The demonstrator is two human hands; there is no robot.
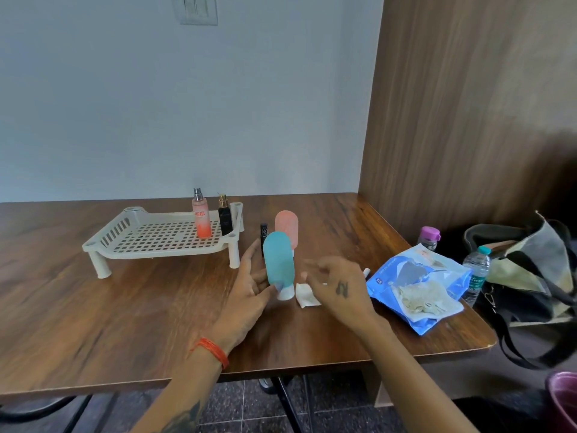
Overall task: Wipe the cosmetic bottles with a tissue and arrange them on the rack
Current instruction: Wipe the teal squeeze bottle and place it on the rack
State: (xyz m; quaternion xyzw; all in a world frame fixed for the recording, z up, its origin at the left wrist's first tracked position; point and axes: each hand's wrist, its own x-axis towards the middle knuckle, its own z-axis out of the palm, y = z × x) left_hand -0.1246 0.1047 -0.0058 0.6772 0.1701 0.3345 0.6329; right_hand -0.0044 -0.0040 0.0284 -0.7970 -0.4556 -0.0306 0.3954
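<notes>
Rack (pixel 162 237) is seen at left on the table (pixel 93 307), two spray bottles (pixel 201 218) standing on it. Teal bottle (pixel 278 264) is gripped, cap down, by the left hand (pixel 249 292). Right hand (pixel 335 285), fingers loosely curled, hovers over a tissue (pixel 306 295); whether it is touched cannot be told.

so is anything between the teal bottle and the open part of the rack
Nothing visible blocks it. The teal bottle in the left hand is right of the rack; the two spray bottles stand at its back right, the front bare.
</notes>
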